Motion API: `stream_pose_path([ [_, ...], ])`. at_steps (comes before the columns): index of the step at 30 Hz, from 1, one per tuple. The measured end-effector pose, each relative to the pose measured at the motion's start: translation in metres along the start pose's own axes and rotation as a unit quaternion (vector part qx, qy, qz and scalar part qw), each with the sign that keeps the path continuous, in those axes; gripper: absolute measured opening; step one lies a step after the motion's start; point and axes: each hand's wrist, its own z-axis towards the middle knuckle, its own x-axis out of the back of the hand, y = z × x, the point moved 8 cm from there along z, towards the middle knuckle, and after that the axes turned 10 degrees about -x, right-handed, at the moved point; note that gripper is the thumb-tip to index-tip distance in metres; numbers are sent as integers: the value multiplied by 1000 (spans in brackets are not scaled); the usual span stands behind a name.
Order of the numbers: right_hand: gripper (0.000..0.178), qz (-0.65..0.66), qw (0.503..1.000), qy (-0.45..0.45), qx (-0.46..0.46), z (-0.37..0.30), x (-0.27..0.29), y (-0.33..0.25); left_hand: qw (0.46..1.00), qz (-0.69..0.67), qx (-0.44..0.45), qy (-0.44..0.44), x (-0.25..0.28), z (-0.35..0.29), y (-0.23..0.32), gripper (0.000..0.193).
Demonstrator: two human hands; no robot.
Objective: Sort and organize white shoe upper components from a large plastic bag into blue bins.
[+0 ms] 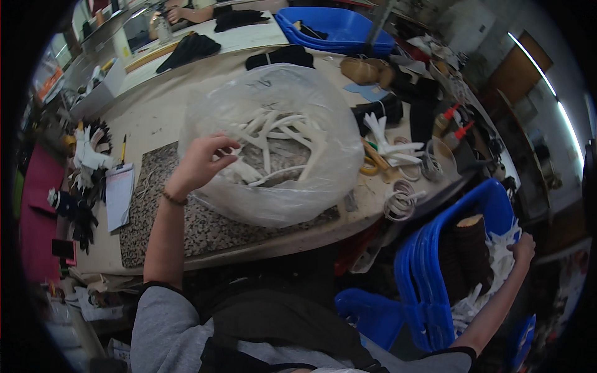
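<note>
A big clear plastic bag (329,186) stands with its mouth wide on the table, and white fabric strips (264,133) lie in a tangle inside it. At the bag's left side is my left hand (210,158), its fingers bent but apart around no object. Down to the right, my right hand (523,248) reaches to the far side of a blue plastic tub (429,298). Its fingers are closed at the edge of a heap of white strips (497,261); the fingertips are partly hidden. Dark brown rolled material (463,255) also sits in that tub.
A speckled stone slab (155,217) lies under the bag. Left of it is a clipboard with paper (119,196). Yellow-handled scissors (370,165), white strips (388,146) and a cord coil (401,200) lie at right. Across the table, another person's hand (180,13) shows near blue tubs (336,31).
</note>
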Motion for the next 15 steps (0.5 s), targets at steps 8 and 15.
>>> stream_pose_path([
  [8, 21, 423, 628, -193, 624, -398, 160, -386, 967, 181, 81, -160, -35, -37, -19, 35],
  [15, 58, 288, 649, 19, 704, -491, 88, -599, 947, 298, 38, -113, -56, -61, -20, 54],
])
